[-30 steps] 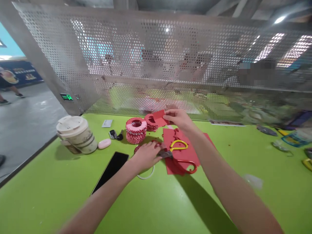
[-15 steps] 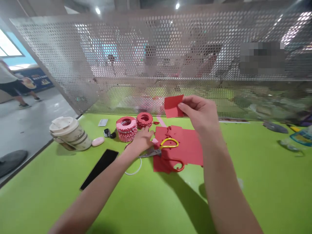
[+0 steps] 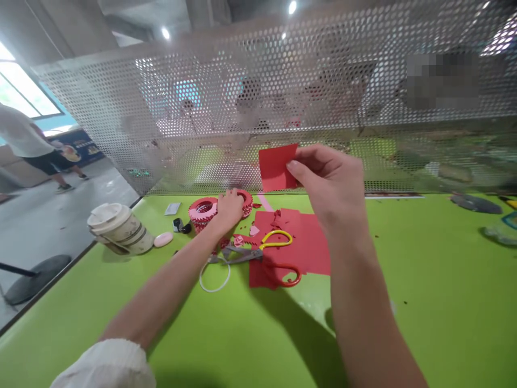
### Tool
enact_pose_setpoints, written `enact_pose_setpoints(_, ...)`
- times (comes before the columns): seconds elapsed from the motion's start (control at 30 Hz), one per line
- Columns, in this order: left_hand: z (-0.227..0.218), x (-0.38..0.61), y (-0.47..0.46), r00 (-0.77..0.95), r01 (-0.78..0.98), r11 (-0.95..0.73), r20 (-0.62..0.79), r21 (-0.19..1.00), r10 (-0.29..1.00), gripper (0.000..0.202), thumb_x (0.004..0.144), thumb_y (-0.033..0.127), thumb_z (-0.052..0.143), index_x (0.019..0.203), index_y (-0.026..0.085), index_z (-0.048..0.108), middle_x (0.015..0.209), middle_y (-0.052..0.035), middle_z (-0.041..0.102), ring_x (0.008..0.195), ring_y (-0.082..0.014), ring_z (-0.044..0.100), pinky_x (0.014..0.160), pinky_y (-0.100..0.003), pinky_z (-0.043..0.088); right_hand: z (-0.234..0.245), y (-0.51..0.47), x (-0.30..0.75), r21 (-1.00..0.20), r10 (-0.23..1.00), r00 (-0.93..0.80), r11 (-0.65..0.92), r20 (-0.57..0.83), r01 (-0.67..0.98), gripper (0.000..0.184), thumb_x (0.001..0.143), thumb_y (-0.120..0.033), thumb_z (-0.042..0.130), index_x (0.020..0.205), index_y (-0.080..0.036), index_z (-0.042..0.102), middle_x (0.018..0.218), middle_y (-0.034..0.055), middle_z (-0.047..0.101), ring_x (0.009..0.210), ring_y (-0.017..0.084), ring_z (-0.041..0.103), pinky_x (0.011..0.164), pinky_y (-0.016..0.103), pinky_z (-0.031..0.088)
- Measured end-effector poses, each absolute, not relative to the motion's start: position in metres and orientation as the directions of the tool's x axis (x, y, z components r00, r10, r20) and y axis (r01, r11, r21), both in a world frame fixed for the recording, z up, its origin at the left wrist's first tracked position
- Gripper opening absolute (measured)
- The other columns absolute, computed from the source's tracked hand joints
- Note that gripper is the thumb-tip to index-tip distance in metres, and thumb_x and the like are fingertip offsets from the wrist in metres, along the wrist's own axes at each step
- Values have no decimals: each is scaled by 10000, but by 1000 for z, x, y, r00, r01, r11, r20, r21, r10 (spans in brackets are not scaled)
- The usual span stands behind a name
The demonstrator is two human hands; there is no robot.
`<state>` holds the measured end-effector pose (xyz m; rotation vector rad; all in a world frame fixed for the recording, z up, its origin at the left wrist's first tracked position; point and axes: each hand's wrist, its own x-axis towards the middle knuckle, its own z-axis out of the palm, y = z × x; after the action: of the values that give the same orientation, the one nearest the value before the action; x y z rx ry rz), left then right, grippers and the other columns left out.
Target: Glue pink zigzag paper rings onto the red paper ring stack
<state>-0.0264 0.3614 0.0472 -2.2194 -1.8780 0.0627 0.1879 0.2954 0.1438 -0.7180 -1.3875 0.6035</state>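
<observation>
My right hand (image 3: 329,186) is raised above the table and pinches a small red paper square (image 3: 277,167) between thumb and fingers. My left hand (image 3: 228,209) reaches forward and rests on a small red fringed paper ring (image 3: 245,198), fingers curled over it. Beside it on the left stands a taller stack of red and pink fringed rings (image 3: 202,211). Scissors with one yellow and one red handle (image 3: 266,256) lie on red paper sheets (image 3: 311,245) on the green table (image 3: 424,291).
A lidded paper cup (image 3: 117,227), a pink oval object (image 3: 163,238), a small dark item (image 3: 180,225) and a white loop (image 3: 214,275) lie at the left. A perforated metal screen (image 3: 258,97) walls the table's far edge. A person walks on the floor at far left.
My left hand left the scissors and moved forward onto the small red ring. My right hand lifted the red paper square higher and nearer. The view shifted; the phone is now hidden.
</observation>
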Motion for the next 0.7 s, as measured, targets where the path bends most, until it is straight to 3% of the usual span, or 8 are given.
enact_pose_setpoints(0.1,69,-29,329,293,949,-267,154,-167,944,266,1029,276,773,1262,147,771,1597,-206,601,1462,-379,596,1213,-537,527,147,293,189,-745,738,104,665,667,55,143,894,-124,771,895,-262,808,816,-12,784,808,200,792,735,368,707)
enact_pose_setpoints(0.2,84,-41,276,385,921,-358,218,-156,897,157,1082,199,659,1177,168,781,1840,-162,328,1720,-387,272,1398,-570,285,149,291,189,-721,713,109,688,693,79,142,911,-136,765,918,-269,813,836,-16,802,811,199,801,728,363,712)
enact_pose_setpoints(0.27,85,-55,235,442,892,-447,334,-65,832,210,1105,144,578,1168,200,771,1900,-99,208,1762,-398,163,1404,-612,261,150,289,187,-716,707,116,693,698,84,157,900,-124,774,913,-272,825,827,-19,807,799,198,806,732,360,714)
enact_pose_setpoints(0.37,80,-75,177,422,867,-491,400,83,814,239,1147,222,543,1281,266,735,1925,-21,138,1739,-371,272,1375,-551,371,149,287,182,-729,719,120,679,685,88,170,864,-114,797,893,-273,850,801,-20,813,769,204,804,723,364,709)
enact_pose_setpoints(0.5,76,-93,127,280,904,-364,333,224,900,306,1163,283,502,1362,333,729,1889,24,284,1629,-349,489,1315,-528,476,148,286,174,-721,708,140,680,693,131,173,821,-117,829,878,-274,872,791,-13,816,734,197,773,675,355,673)
enact_pose_setpoints(0.6,79,-107,109,160,929,-228,242,290,957,303,1092,268,583,1311,329,784,1852,-1,367,1574,-381,553,1282,-544,517,147,283,167,-725,706,163,671,689,155,175,786,-105,841,876,-250,879,769,-6,804,690,178,732,657,364,634)
enact_pose_setpoints(0.7,81,-133,99,32,868,-94,134,488,990,244,963,279,749,1191,288,838,1773,-61,485,1526,-382,602,1262,-502,544,146,281,164,-729,717,145,647,681,224,163,840,-181,883,978,-267,893,861,18,832,757,204,763,725,439,620)
